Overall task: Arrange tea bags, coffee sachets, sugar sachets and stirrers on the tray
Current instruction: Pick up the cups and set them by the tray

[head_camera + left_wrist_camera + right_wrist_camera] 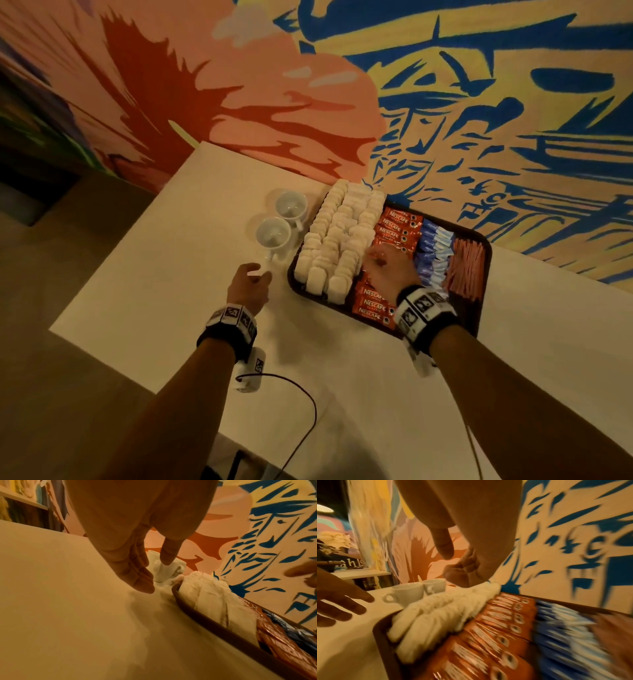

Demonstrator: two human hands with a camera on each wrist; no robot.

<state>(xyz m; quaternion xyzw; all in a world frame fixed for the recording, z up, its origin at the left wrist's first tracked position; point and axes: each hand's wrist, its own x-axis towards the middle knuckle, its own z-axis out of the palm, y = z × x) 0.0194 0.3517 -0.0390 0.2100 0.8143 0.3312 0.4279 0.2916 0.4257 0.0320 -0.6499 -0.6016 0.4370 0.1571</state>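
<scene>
A dark brown tray (pixel 485 255) lies on the white table (pixel 171 274). It holds, left to right, rows of white tea bags (pixel 339 240), red coffee sachets (pixel 399 226), blue sugar sachets (pixel 433 253) and pink stirrers (pixel 467 267). My right hand (pixel 387 267) hovers over the middle of the coffee row, beside the tea bags. Its fingers (pixel 462 572) are loosely curled, the thumb stands apart, and nothing shows in it. My left hand (pixel 251 279) hangs over the table left of the tray with straight fingers (pixel 137 574), holding nothing.
Two white cups (pixel 291 205) (pixel 273 233) stand on the table just left of the tray, beyond my left hand. A painted wall (pixel 479 102) rises right behind the tray. A black cable (pixel 308 404) loops over the table's near edge.
</scene>
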